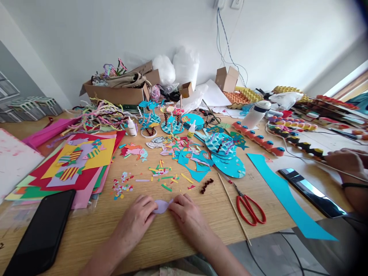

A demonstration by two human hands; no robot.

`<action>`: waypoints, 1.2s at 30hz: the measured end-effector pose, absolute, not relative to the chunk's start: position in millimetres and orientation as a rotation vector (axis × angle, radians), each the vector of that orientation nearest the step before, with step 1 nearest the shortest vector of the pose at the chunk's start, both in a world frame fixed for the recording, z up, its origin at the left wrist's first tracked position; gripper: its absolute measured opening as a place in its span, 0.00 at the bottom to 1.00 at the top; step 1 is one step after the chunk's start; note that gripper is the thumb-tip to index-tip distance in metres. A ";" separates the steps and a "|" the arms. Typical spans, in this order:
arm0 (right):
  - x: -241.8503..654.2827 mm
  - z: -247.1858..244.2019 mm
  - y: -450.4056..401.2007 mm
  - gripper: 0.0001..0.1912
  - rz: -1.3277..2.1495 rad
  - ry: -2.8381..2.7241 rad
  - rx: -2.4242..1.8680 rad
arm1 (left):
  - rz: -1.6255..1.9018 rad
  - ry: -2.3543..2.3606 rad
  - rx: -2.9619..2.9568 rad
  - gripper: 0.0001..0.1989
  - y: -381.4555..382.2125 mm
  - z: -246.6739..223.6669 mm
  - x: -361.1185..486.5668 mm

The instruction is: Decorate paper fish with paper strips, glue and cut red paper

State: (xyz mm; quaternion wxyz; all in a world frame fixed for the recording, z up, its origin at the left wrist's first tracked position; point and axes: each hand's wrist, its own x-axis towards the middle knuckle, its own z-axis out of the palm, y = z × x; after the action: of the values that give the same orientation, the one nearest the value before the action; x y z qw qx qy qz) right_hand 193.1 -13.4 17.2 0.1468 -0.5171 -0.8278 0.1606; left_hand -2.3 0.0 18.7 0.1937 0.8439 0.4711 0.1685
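A small lavender paper fish (161, 207) lies near the front of the wooden table, between my two hands. The fingers of my left hand (140, 212) pinch its left end. At its right end, by the tail, my right hand (186, 212) grips it with thumb and fingers. Just beyond are small paper dots and triangles (123, 186) and narrow coloured paper strips (166, 187). A dark brown curled pipe cleaner (207, 186) rests to the right of my right hand. Striped paper fish (70, 171) lie on stacked coloured sheets at the left.
Red-handled scissors (250, 209) and a wooden stick (234, 209) lie at the right. A black phone (40, 234) is at front left. Glue bottles (131, 127), blue paper scraps (198, 172) and blue discs (230, 166) stand farther back. Another person's hands (346, 163) are at far right.
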 end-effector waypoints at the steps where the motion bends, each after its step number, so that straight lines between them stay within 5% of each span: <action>1: 192.5 16.9 -13.7 0.10 0.457 -2.393 -1.498 | 0.440 1.317 2.382 0.10 -0.7 18.0 -0.4; 22: 235.9 59.4 47.4 0.10 0.447 -2.259 -2.106 | 0.542 1.274 2.404 0.14 7.0 6.9 -16.5; 36: 188.5 63.0 79.4 0.10 0.371 -2.569 -1.837 | 0.378 1.416 2.367 0.08 9.7 7.9 1.8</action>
State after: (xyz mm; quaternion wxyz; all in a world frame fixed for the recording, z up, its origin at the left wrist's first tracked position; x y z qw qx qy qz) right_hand 188.5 79.4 63.0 -0.0192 -0.5775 -0.8078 0.1166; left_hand 1.8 9.7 7.9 0.1776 0.8367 0.5004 0.1337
